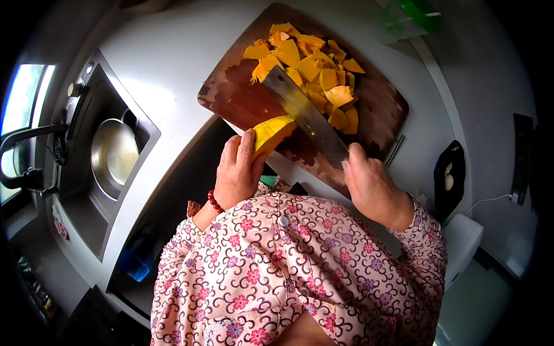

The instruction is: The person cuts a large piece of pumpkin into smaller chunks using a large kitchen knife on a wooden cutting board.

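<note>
My left hand point(237, 168) grips a thick wedge of pumpkin point(272, 132), its yellow rind facing up and its orange flesh towards me. In my right hand point(375, 187) is a broad-bladed kitchen cleaver point(309, 119), with the handle hidden inside my fist. The blade slants across a brown wooden chopping board point(236, 93), and the wedge's far tip lies close beside it; whether they touch I cannot tell. Beyond the blade, several cut pumpkin chunks point(309, 67) are heaped on the board, some with stringy pulp on them.
Left of me is a sink point(82, 207) holding a metal pan point(113, 158), with a faucet point(32, 129) over its side. A green-lidded container point(409, 21) stands at the back right. On the right are a black tray point(449, 177) with an egg-like item and a white appliance point(463, 242).
</note>
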The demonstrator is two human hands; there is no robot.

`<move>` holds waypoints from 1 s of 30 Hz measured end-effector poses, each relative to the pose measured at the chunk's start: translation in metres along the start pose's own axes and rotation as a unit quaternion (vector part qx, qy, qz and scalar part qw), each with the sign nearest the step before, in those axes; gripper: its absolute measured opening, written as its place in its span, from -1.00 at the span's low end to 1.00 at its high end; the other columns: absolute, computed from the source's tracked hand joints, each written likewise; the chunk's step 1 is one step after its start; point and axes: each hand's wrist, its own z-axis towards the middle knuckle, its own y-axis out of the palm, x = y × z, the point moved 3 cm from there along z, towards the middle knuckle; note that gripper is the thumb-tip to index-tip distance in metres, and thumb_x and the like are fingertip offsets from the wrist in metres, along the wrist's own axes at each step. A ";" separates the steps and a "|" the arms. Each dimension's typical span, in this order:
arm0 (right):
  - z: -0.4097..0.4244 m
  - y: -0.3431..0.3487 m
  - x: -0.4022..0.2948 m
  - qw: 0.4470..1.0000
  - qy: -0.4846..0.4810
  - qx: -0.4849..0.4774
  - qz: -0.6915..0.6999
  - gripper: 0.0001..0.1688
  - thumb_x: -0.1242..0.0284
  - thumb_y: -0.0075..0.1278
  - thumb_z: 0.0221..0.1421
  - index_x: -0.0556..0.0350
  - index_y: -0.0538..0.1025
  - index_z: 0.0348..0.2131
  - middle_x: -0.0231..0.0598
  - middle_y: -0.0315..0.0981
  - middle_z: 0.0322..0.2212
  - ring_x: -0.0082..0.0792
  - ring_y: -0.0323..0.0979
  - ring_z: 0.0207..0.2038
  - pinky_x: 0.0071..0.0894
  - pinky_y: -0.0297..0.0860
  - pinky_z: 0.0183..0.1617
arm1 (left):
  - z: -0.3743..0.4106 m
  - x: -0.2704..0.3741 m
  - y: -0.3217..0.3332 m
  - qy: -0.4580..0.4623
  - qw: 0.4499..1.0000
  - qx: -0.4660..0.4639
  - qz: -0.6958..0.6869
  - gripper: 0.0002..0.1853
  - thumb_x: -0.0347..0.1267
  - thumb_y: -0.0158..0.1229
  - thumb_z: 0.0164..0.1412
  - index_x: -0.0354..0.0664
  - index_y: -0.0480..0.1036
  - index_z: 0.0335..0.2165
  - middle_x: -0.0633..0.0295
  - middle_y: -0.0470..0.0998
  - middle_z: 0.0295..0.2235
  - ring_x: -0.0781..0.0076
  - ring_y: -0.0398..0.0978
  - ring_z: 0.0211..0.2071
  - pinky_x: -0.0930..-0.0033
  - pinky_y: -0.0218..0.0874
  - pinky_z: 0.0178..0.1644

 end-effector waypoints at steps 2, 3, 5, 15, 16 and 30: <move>0.003 -0.003 -0.001 1.000 -0.012 -0.008 -0.024 -0.83 0.66 -0.17 0.09 0.27 0.14 -0.36 0.10 0.31 -0.68 0.18 0.36 -0.56 0.02 0.27 -0.54 | -0.001 0.002 0.000 -0.002 1.000 0.004 0.003 -0.38 -0.47 0.26 0.01 -0.27 0.25 0.06 -0.12 0.36 -0.18 -0.06 0.43 -0.22 0.19 0.35 -0.18; 0.006 -0.004 -0.001 0.999 -0.018 -0.010 -0.036 -0.83 0.65 -0.17 0.09 0.27 0.14 -0.36 0.10 0.31 -0.69 0.18 0.37 -0.56 0.02 0.27 -0.54 | -0.001 0.002 0.001 -0.003 1.000 0.004 -0.002 -0.38 -0.48 0.27 0.00 -0.27 0.25 0.06 -0.12 0.36 -0.18 -0.06 0.43 -0.22 0.19 0.35 -0.18; 0.013 -0.002 0.000 0.999 -0.016 -0.015 -0.042 -0.84 0.65 -0.17 0.08 0.28 0.15 -0.37 0.11 0.32 -0.70 0.18 0.38 -0.57 0.01 0.30 -0.54 | -0.001 0.003 0.002 -0.004 1.000 0.005 -0.010 -0.38 -0.48 0.27 0.00 -0.26 0.25 0.06 -0.12 0.35 -0.18 -0.07 0.43 -0.23 0.19 0.35 -0.18; 0.029 0.023 0.011 0.996 -0.001 -0.007 -0.084 -0.85 0.60 -0.15 0.12 0.27 0.18 -0.37 0.11 0.34 -0.70 0.16 0.40 -0.56 0.01 0.31 -0.53 | -0.003 0.003 0.004 -0.009 1.000 0.011 -0.001 -0.37 -0.47 0.27 0.01 -0.24 0.24 0.07 -0.12 0.35 -0.17 -0.07 0.43 -0.22 0.19 0.37 -0.21; 0.029 0.022 0.011 0.996 -0.017 -0.004 -0.091 -0.84 0.63 -0.13 0.08 0.27 0.18 -0.38 0.09 0.36 -0.70 0.12 0.43 -0.57 -0.02 0.35 -0.55 | -0.003 0.002 0.004 -0.010 1.000 0.014 0.000 -0.37 -0.47 0.27 0.01 -0.24 0.23 0.07 -0.12 0.35 -0.17 -0.07 0.43 -0.22 0.19 0.37 -0.22; -0.005 0.008 -0.010 0.998 -0.009 0.053 -0.034 -0.84 0.60 -0.13 0.12 0.22 0.18 -0.35 0.05 0.35 -0.69 0.15 0.39 -0.59 0.03 0.30 -0.55 | -0.001 0.004 0.005 -0.025 1.000 0.005 -0.004 -0.37 -0.46 0.27 0.01 -0.25 0.23 0.06 -0.12 0.34 -0.17 -0.08 0.41 -0.22 0.17 0.35 -0.19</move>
